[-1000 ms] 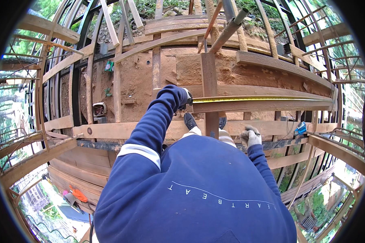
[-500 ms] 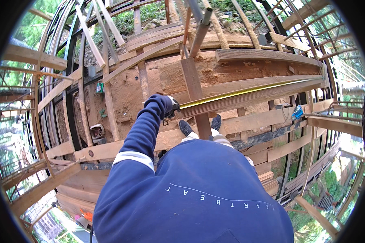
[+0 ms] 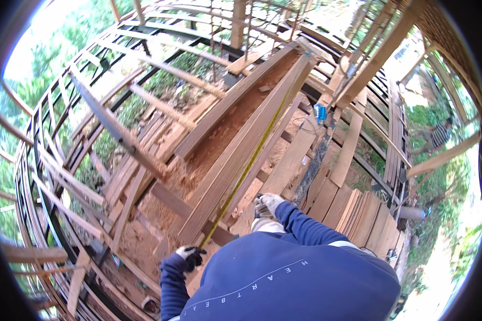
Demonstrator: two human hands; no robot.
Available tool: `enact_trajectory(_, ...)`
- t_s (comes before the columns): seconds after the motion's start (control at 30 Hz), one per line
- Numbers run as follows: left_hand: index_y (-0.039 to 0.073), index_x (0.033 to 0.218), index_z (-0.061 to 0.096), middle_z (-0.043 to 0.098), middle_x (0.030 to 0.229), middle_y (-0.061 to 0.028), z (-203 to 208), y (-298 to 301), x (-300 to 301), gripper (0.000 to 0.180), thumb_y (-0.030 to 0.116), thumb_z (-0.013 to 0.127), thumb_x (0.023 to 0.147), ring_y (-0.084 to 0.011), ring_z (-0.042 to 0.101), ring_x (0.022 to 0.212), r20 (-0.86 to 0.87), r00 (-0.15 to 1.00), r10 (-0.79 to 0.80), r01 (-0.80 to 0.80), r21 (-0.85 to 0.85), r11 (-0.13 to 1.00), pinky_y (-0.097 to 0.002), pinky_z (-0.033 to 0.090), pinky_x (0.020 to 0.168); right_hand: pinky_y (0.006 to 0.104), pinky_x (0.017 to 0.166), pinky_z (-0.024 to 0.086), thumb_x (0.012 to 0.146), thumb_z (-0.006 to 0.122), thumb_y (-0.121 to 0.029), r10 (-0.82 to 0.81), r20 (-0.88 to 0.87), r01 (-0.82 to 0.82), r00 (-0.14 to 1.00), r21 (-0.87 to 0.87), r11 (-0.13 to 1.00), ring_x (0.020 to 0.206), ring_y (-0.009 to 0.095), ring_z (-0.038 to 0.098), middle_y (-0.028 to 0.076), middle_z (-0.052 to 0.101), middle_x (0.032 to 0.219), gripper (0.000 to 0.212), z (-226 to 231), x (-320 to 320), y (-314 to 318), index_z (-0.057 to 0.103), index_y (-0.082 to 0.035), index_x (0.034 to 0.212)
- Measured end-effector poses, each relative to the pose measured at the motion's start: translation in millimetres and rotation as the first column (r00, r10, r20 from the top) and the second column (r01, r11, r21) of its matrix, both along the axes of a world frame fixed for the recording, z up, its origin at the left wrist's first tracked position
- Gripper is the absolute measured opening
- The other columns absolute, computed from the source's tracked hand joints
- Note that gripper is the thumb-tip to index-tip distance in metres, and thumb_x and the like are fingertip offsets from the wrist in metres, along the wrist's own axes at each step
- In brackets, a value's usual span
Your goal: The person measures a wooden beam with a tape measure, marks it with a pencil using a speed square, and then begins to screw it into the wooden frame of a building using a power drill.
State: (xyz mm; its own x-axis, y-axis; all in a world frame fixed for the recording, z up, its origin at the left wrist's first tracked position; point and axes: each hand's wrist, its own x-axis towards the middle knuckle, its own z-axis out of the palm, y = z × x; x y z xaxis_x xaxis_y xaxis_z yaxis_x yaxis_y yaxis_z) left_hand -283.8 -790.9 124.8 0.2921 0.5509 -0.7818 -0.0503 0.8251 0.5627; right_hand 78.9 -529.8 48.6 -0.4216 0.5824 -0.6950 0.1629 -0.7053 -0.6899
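A yellow measuring tape [image 3: 248, 162] is stretched along a long grooved brown board [image 3: 254, 136]. Its far end reaches toward the board's far tip, and its near end runs to my left hand [image 3: 189, 257]. That hand, in a white and dark glove, is closed around the near end; the fingers partly hide what they grip. My right hand [image 3: 270, 205], also gloved, is bent in front of my body above my leg, apart from the tape. Its fingers are curled in, and I cannot make out what, if anything, they hold.
A second grooved board [image 3: 235, 99] lies left of the first, with reddish sawdust between. Beyond to the right sits a blue tool [image 3: 319, 113] with a cable. Open joists and dark beams surround me. Stacked planks [image 3: 361, 211] lie right; a person in stripes [image 3: 439, 134] is farther off.
My view has turned to the right, so the board now runs away from me. My right hand has come into view. My left hand still grips the near end of the tape.
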Motion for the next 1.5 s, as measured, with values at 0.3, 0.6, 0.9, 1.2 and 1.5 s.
enact_trajectory(0.3,0.001,0.134,0.051,0.062,0.125,-0.0072,-92.7,39.5,76.6,0.046,0.017,0.061,0.092,-0.0160,0.056,0.115,-0.055,0.992,-0.113,0.120,0.157,0.980,-0.0308,0.042,0.102,0.0481,0.073,0.058,0.087,0.044,-0.004,-0.382,-0.284,0.271,0.880,-0.361,0.892,0.077,0.031,0.068,0.015,0.066,0.084,0.022,50.9,-38.0,76.4,0.058,-0.002,0.104)
enact_trajectory(0.6,-0.001,0.118,0.061,0.067,0.108,-0.0067,-90.6,118.0,127.4,0.028,0.015,0.057,0.095,-0.0142,0.062,0.099,-0.022,1.000,0.012,-0.011,0.028,1.000,-0.0293,0.048,0.091,0.0461,0.078,0.058,0.084,0.045,0.004,-0.370,-0.504,0.204,0.780,-0.354,0.913,0.080,0.030,0.069,0.018,0.066,0.087,0.026,67.6,14.5,145.1,0.059,0.002,0.107)
enact_trajectory(0.9,-0.001,0.117,0.062,0.068,0.108,-0.0075,-87.6,173.2,149.2,0.028,0.016,0.057,0.095,-0.0147,0.062,0.099,-0.079,0.992,-0.094,0.098,0.054,0.994,-0.0298,0.048,0.091,0.0430,0.071,0.058,0.083,0.048,0.003,-0.096,-0.495,-0.026,0.863,-0.233,0.972,0.074,0.028,0.067,0.014,0.066,0.082,0.023,108.5,42.6,137.0,0.065,-0.002,0.098)
enact_trajectory(1.2,-0.002,0.116,0.063,0.068,0.107,-0.0082,-102.7,209.4,152.3,0.029,0.017,0.057,0.095,-0.0152,0.062,0.099,-0.169,0.945,-0.279,0.307,0.175,0.935,-0.0303,0.048,0.091,0.0346,0.068,0.056,0.086,0.056,-0.011,0.004,-0.299,0.003,0.954,0.022,1.000,0.077,0.018,0.067,0.006,0.070,0.091,0.022,32.1,79.4,115.0,0.070,-0.009,0.102)
enact_trajectory(1.5,-0.001,0.116,0.064,0.070,0.104,-0.0094,-137.4,215.1,142.4,0.029,0.016,0.059,0.092,-0.0149,0.063,0.097,-0.318,0.801,-0.507,0.598,0.473,0.648,-0.0305,0.048,0.089,0.0328,0.056,0.054,0.088,0.060,-0.022,-0.130,-0.022,0.130,0.991,0.010,0.991,0.061,0.019,0.065,0.009,0.067,0.078,0.018,63.6,137.1,76.5,0.066,-0.006,0.093)
